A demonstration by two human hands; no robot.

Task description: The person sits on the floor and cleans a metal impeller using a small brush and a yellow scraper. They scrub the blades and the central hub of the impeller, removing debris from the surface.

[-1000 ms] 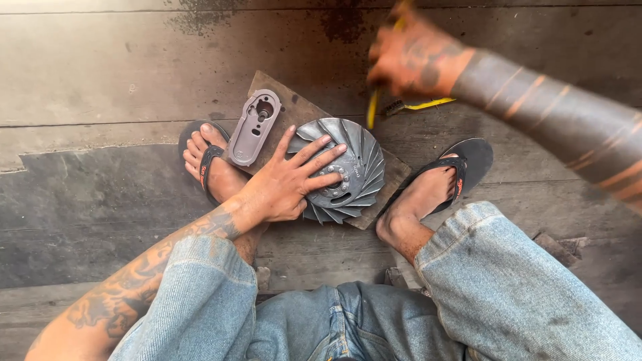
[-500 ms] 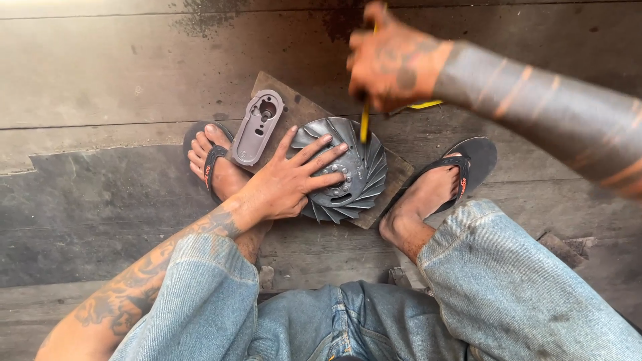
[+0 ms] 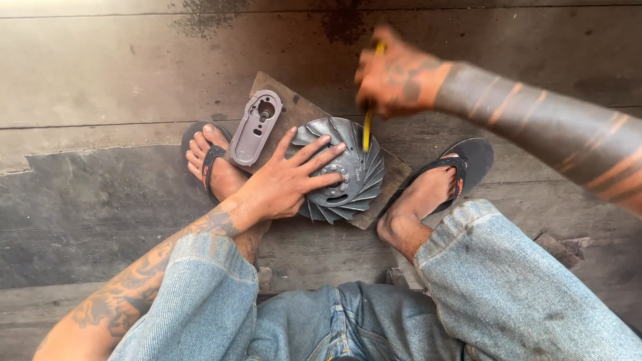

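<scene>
Left hand pins the finned metal disc while the right brings a yellow-handled tool down to it.

The left hand (image 3: 287, 184) lies flat, fingers spread, on the finned disc (image 3: 348, 170), which rests on a wooden board (image 3: 394, 175) between the feet. At one o'clock from the disc, the right hand (image 3: 394, 77) is closed around a yellow-handled tool (image 3: 367, 130), its tip near the disc's hub. A grey cover plate (image 3: 255, 127) lies at ten o'clock. This looks like working at the hub bolts; the tip probably needs seating squarely while the left hand stops the disc turning.
</scene>
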